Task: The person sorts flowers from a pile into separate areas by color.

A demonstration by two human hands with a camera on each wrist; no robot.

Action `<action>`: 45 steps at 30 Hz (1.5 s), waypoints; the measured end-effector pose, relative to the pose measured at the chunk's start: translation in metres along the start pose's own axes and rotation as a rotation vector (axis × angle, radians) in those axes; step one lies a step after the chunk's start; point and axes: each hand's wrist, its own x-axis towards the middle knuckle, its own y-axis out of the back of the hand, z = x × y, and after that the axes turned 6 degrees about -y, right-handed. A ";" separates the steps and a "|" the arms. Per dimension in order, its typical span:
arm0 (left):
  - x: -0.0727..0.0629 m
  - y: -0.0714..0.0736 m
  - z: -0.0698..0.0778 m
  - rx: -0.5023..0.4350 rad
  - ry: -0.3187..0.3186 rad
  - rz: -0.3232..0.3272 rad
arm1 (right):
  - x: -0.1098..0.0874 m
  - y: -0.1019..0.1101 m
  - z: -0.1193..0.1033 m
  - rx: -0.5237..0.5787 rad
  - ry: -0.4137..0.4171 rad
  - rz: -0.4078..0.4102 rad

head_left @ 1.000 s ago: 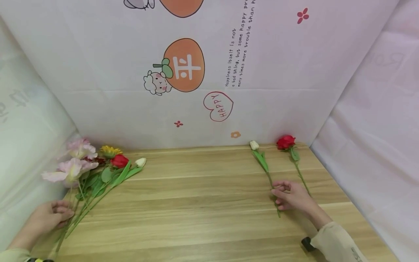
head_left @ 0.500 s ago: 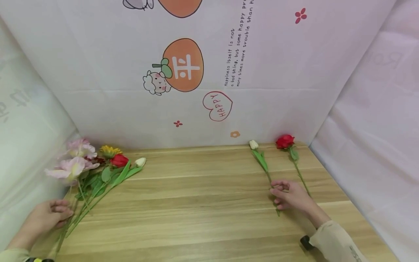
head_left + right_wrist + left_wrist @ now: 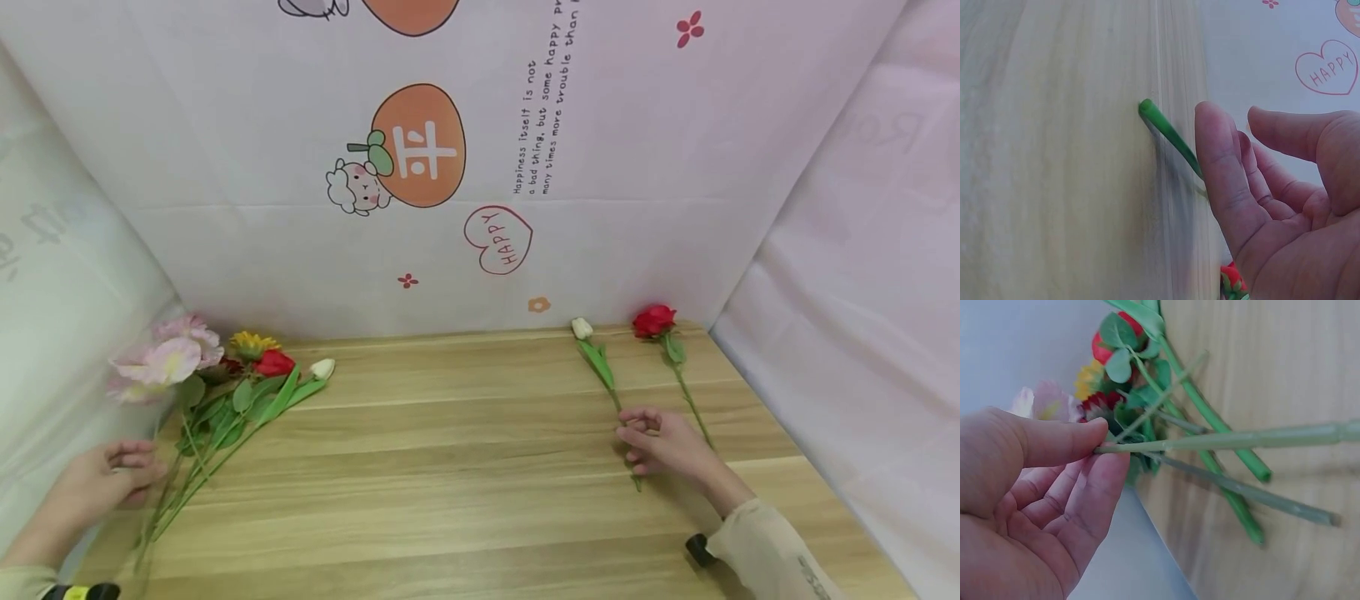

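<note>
My left hand [image 3: 105,483] pinches a thin green stem [image 3: 1229,439] between thumb and forefinger, as the left wrist view shows. The stem appears to lead to a pink flower [image 3: 168,362] with large ruffled petals, at the table's far left corner. Beneath it lie another pink flower, a yellow sunflower [image 3: 253,343], a red rose [image 3: 274,363] and a white tulip [image 3: 322,369], stems crossing. At the right, my right hand [image 3: 663,446] is at the stem of a second white tulip [image 3: 582,328]. Its thumb and forefinger stand apart; the stem [image 3: 1169,134] passes behind the forefinger.
A second red rose [image 3: 654,321] lies right of the single tulip, its stem running behind my right hand. White printed cloth [image 3: 300,267] rises at the back and both sides of the wooden table [image 3: 420,483].
My left hand has risen slightly and shifted left, and the pink flower has swung up and turned. My right hand stays beside the tulip stem; the view tilts slightly.
</note>
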 end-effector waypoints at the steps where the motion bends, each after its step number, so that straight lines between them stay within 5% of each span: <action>1: 0.000 0.000 0.002 0.006 -0.009 0.004 | 0.000 0.000 0.000 -0.002 0.003 -0.002; 21: 0.002 -0.024 0.049 -0.123 -0.140 0.025 | -0.001 -0.002 -0.005 0.022 0.019 -0.018; 29: 0.015 -0.039 0.070 -0.192 -0.138 0.021 | -0.002 -0.007 -0.011 0.007 0.048 -0.055; 45: 0.042 -0.083 0.124 -0.275 -0.253 -0.008 | 0.010 -0.030 -0.022 0.016 0.092 -0.136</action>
